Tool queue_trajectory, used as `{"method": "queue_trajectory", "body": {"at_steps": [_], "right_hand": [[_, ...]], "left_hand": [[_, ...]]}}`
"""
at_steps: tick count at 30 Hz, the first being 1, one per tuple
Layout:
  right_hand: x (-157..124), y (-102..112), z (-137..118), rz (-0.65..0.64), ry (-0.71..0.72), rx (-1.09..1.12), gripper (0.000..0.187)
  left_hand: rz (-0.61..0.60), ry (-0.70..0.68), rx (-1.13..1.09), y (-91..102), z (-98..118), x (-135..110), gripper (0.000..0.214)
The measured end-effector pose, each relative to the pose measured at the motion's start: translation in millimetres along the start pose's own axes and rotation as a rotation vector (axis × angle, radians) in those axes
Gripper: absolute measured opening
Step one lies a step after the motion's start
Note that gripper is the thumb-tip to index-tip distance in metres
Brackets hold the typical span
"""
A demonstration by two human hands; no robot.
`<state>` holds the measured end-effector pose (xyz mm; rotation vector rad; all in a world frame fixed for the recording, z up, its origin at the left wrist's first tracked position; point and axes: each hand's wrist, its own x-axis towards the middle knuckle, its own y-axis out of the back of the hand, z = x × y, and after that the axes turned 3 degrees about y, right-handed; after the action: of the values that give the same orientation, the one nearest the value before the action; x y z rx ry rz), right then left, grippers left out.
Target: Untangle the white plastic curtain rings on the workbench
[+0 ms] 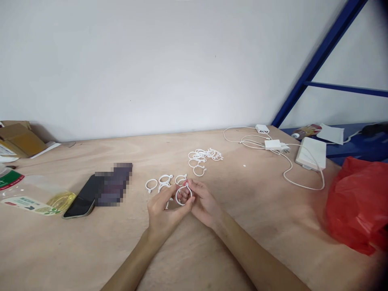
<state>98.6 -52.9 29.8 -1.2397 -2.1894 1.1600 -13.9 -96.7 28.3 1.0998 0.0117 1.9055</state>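
My left hand (pixel 163 210) and my right hand (pixel 203 202) meet over the middle of the wooden table (pixel 212 250). Both pinch the same white plastic ring (pixel 184 195) between their fingertips, held just above the tabletop. Right behind my hands a short row of white rings (pixel 165 181) lies flat on the wood. Farther back sits a loose pile of several more white rings (pixel 204 157).
A dark phone (pixel 81 199) and a blurred dark object lie at left, beside a plastic bag with yellow contents (pixel 45 200). Cardboard (pixel 20 139) sits far left. White chargers and cables (pixel 274 145), a white box (pixel 312 153) and a red bag (pixel 357 202) are at right.
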Motion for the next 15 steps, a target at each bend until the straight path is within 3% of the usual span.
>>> {"method": "queue_trajectory", "body": {"at_steps": [3, 5, 9, 11, 13, 15], "right_hand": [[1, 1, 2, 0.037, 0.04, -0.096, 0.021], [4, 4, 2, 0.093, 0.119, -0.292, 0.022], [7, 20, -7, 0.291, 0.481, -1.088, 0.025], [8, 30, -12, 0.385, 0.585, -1.514, 0.026], [8, 39, -17, 0.451, 0.537, -1.836, 0.027], [8, 45, -20, 0.489, 0.45, -2.011, 0.023]], "left_hand": [[-0.007, -0.002, 0.021, -1.5, -2, -1, 0.018], [-0.016, 0.024, 0.044, -2.3, -6, -1, 0.023], [-0.084, 0.008, 0.174, -2.0, -16, 1, 0.031], [-0.141, -0.002, 0.275, -1.8, -20, 2, 0.032], [-0.193, 0.01, 0.364, -2.3, -24, 2, 0.034], [-0.23, 0.031, 0.414, -3.3, -26, 1, 0.038]]}}
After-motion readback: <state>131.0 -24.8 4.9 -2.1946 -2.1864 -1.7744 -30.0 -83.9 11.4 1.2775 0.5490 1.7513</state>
